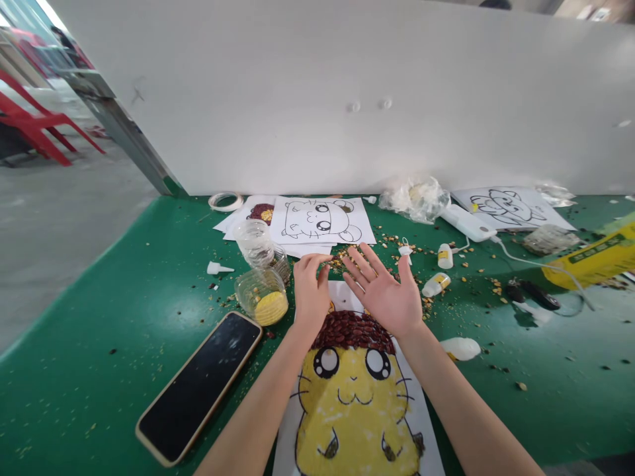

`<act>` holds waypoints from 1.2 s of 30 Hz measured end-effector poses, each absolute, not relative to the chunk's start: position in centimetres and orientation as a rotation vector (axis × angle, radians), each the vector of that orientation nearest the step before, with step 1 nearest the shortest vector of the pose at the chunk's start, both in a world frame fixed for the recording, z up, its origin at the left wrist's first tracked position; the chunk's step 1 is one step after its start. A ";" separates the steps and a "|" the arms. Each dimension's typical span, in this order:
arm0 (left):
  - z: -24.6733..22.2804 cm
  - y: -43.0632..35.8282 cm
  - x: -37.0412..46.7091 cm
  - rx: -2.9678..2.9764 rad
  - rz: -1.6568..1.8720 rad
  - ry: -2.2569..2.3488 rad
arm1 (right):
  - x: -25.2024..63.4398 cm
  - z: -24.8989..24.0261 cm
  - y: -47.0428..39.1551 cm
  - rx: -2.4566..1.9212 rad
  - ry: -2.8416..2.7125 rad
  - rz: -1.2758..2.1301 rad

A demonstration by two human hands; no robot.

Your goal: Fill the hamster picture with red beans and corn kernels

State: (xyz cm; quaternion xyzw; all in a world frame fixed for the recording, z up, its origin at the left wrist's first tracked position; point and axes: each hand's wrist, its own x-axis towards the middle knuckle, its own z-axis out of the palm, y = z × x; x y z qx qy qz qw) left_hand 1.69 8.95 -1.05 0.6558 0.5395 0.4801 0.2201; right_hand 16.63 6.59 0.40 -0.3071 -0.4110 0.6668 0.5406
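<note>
Yellow animal picture (354, 416), dark-red beans (354, 328) across its head, lies on green table (114, 311). Left hand (311, 291): fingers curled, perhaps pinching something tiny. Right hand (389, 297): palm showing, fingers spread.

Right hand (385, 296) palm-up, left hand (311, 294) curled

**Phone (201, 390) left, white device (469, 223) right**

Phone is lying screen up, near left. Red chair (44, 121) is standing far left, off table (99, 317). Tape roll (227, 208) is resting far left, near white partition (278, 99). Device is lying far right.
</note>
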 end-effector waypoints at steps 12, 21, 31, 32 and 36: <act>0.0 8.2 2.3 1.803 1.363 1.188 | 16.1 0.5 6.3 -0.611 -0.934 1.632; -0.2 8.2 2.2 1.589 1.284 1.273 | 16.0 -1.0 6.4 -0.826 -1.159 1.211; -0.5 9.0 2.0 1.352 1.326 1.272 | 15.9 0.2 6.5 -0.794 -0.982 1.316; -0.5 9.0 2.1 1.339 1.334 1.280 | 15.9 0.4 6.4 -0.782 -0.949 1.361; -0.5 8.8 2.3 1.305 1.376 1.289 | 16.2 1.1 6.3 -0.731 -0.820 1.593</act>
